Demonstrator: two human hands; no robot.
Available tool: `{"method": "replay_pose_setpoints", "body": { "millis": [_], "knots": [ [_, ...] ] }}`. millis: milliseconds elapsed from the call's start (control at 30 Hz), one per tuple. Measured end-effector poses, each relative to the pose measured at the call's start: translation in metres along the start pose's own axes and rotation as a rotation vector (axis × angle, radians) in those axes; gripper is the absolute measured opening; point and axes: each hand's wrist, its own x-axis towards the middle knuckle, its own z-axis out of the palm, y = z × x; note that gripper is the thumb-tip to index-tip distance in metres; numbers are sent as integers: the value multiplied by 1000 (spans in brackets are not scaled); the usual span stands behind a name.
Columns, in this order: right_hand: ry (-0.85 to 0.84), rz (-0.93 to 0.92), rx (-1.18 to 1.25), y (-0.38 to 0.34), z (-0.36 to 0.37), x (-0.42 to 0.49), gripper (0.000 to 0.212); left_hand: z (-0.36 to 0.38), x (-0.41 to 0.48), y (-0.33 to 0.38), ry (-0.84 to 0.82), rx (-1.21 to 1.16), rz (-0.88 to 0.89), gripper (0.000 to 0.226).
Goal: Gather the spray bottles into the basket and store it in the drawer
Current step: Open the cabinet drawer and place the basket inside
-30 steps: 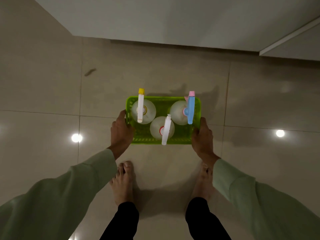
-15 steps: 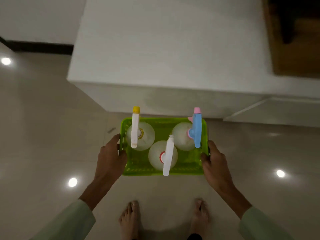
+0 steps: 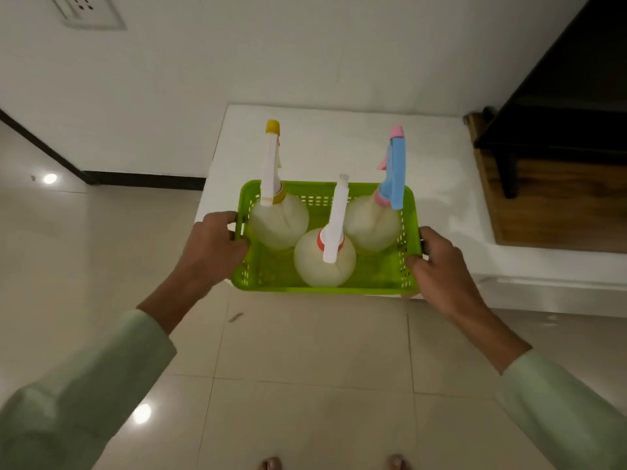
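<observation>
All three spray bottles (image 3: 325, 257) stand between the hands in the green basket (image 3: 325, 287), left hand (image 3: 217, 245) and right hand (image 3: 437, 266) clamping its ends; drawer storage remains.

1. The left hand (image 3: 212, 244) grips the left end of the basket (image 3: 325, 286), fingers curled over its rim.
2. The right hand (image 3: 437, 262) clasps the right end likewise.
3. Both arms reach forward in pale green sleeves (image 3: 78, 395).
</observation>
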Motion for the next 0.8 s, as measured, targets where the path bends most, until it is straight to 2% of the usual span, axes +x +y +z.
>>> {"method": "replay_pose_setpoints", "body": {
  "millis": [300, 500, 733, 800],
  "knots": [
    [-33, 107, 7, -18, 12, 72, 27, 2, 68, 26, -27, -20, -66, 50],
    [-24, 141, 1, -12, 25, 87, 30, 12, 87, 21, -51, -8, -117, 52],
    [17, 137, 40, -11, 26, 94, 24, 19, 97, 16, 29, -59, -71, 54],
    [20, 173, 95, -10, 24, 91, 32, 22, 91, 11, 67, -135, -57, 53]
  ]
}}
